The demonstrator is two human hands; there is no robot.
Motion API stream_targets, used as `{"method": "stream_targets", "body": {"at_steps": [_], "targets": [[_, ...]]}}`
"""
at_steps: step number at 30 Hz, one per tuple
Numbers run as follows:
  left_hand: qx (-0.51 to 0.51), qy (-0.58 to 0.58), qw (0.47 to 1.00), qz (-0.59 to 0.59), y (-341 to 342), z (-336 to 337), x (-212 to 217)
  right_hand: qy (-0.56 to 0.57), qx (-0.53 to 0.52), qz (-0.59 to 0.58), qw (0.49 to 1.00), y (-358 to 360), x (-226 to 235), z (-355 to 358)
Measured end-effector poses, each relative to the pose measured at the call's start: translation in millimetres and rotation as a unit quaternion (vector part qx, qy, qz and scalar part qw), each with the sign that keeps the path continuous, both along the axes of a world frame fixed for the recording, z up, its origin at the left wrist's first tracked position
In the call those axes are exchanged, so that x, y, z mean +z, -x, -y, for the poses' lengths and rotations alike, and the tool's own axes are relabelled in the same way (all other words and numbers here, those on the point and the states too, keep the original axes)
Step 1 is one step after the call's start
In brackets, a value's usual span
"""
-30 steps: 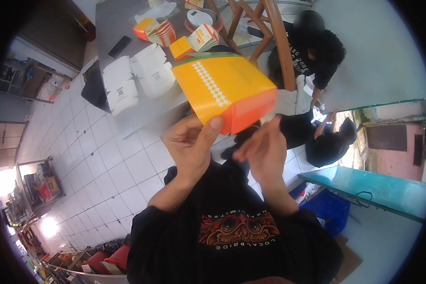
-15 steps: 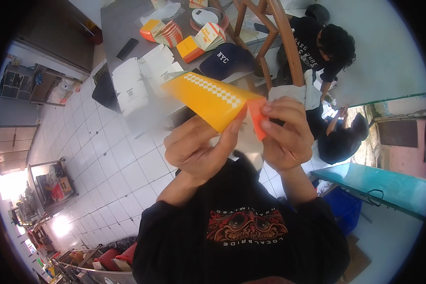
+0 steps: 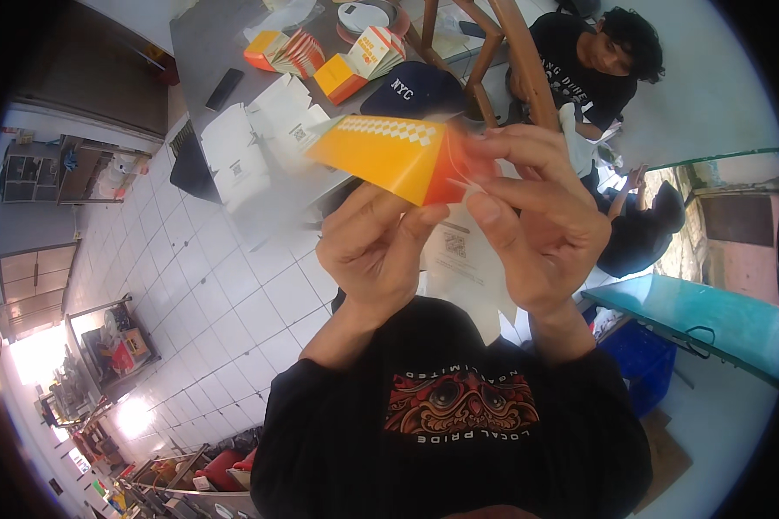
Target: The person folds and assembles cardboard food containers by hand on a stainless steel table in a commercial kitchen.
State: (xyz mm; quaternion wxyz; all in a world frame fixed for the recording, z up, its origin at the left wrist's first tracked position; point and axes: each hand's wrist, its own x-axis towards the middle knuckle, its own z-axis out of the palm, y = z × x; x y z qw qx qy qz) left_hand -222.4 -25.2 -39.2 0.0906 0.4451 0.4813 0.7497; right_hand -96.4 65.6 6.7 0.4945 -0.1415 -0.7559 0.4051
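Note:
A yellow and orange paper food carton [image 3: 376, 160], with a band of white diamonds along its upper edge, is held up in front of my chest. My left hand [image 3: 368, 246] grips its lower yellow side between thumb and fingers. At the orange end, my right hand [image 3: 550, 221] has its thumb and fingers pinched round the flaps, which are partly blurred and hidden by the fingers. Beneath my hands, a pale unfolded carton blank [image 3: 459, 264] with a printed square code lies close to my body. More white blanks [image 3: 234, 160] lie spread at the table edge.
On the grey table [image 3: 201, 48] are nested yellow-orange cartons [image 3: 342, 80], another such stack [image 3: 299, 54], a dark cap [image 3: 420, 91] and a black phone [image 3: 224, 90]. A wooden frame [image 3: 528, 60] stands at right. A co-worker [image 3: 580, 65] and another person [image 3: 640, 229] are beyond it.
The carton's orange end has turned more into view, and its flaps have folded inward under my right fingers. Both hands have shifted slightly right. The co-worker has raised their head.

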Motion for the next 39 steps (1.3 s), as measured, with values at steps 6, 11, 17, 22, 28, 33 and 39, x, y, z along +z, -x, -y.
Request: {"method": "stream_targets", "body": {"at_steps": [6,11,17,22,28,33,39], "targets": [[-0.016,-0.038,0.999,0.013,0,-5,4,0.031,0.012,-0.008,0.999,-4,9,-6],[-0.004,-0.05,0.999,-0.006,3,-11,-1,0.03,0.026,-0.009,0.999,-2,6,-12],[0.003,-0.085,0.996,0.013,8,-17,-12,0.008,0.04,0.042,0.998,2,9,-22],[-0.031,-0.053,0.991,0.121,3,-18,-15,-0.083,-0.002,0.082,0.993,10,4,-21],[-0.151,-0.077,0.904,0.393,-11,-19,-22,-0.185,-0.073,0.079,0.977,26,-14,-15],[-0.183,-0.012,0.891,0.415,-4,-19,-22,-0.175,-0.08,0.032,0.981,31,-40,-14],[-0.021,0.147,0.983,0.112,24,-14,-11,0.164,-0.012,-0.08,0.983,4,-65,-24]]}}
